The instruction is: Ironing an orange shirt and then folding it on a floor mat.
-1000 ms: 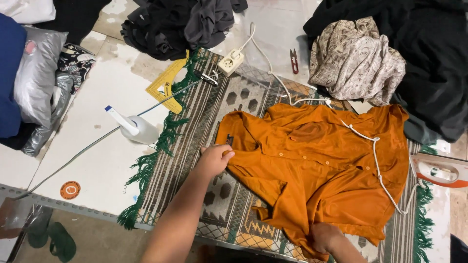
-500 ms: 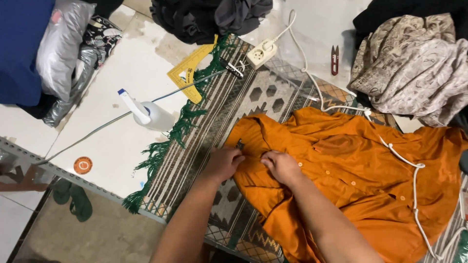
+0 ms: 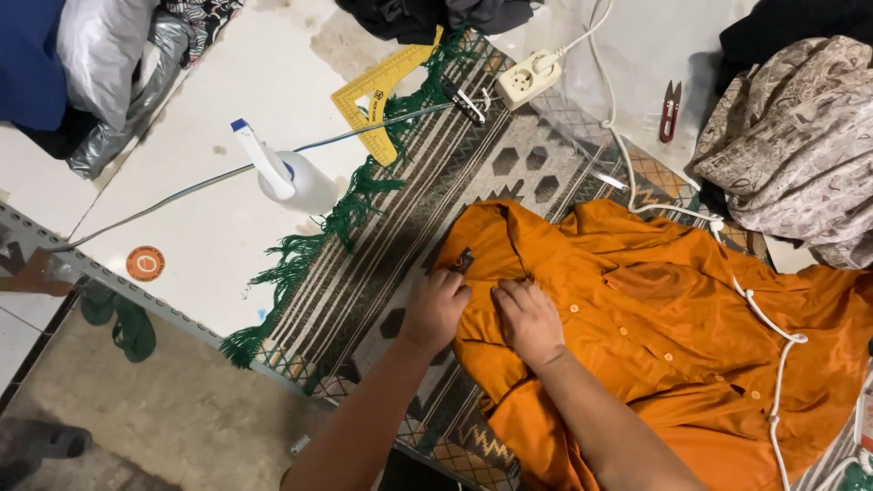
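Observation:
An orange button-up shirt lies spread on a patterned rug with green fringe. Both hands rest on its collar end. My left hand presses on the shirt's left edge, fingers together. Beside it, my right hand lies flat on the fabric close to the button placket. Whether either hand pinches the cloth cannot be told. A white cord runs over the shirt's right side.
A white spray bottle, a yellow triangle ruler, a white socket strip and small red snips lie on the floor. A beige patterned cloth heap sits right, dark clothes and a silver bag at top left.
A second ago my right hand was at the shirt's lower hem; it has moved up beside my left hand at the collar. The view shifted closer and left.

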